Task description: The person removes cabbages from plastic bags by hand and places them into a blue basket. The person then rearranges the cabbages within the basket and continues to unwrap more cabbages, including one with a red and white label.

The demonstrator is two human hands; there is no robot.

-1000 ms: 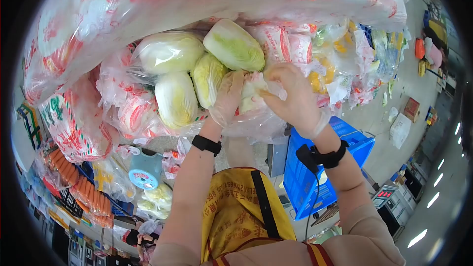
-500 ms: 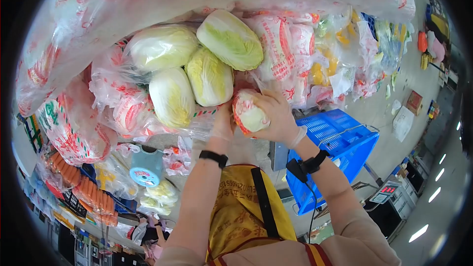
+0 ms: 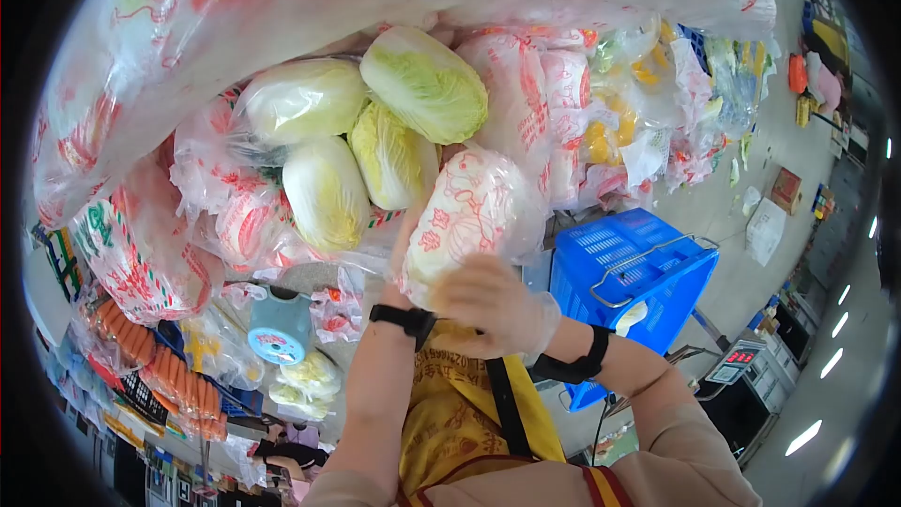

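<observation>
- A bagged cabbage, wrapped in clear plastic with red print, sits centre frame, just in front of a pile of cabbages.
- The gloved right hand cups its near end, fingers curled around it.
- The left hand is mostly hidden behind the bag; its grip cannot be told.
- A blue basket stands to the right.

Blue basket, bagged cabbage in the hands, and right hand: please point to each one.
blue basket (image 3: 627,249), head view, on its perforated side wall.
bagged cabbage (image 3: 469,211), head view, on the printed plastic over its middle.
right hand (image 3: 493,305), head view, on the back of the gloved hand.
</observation>
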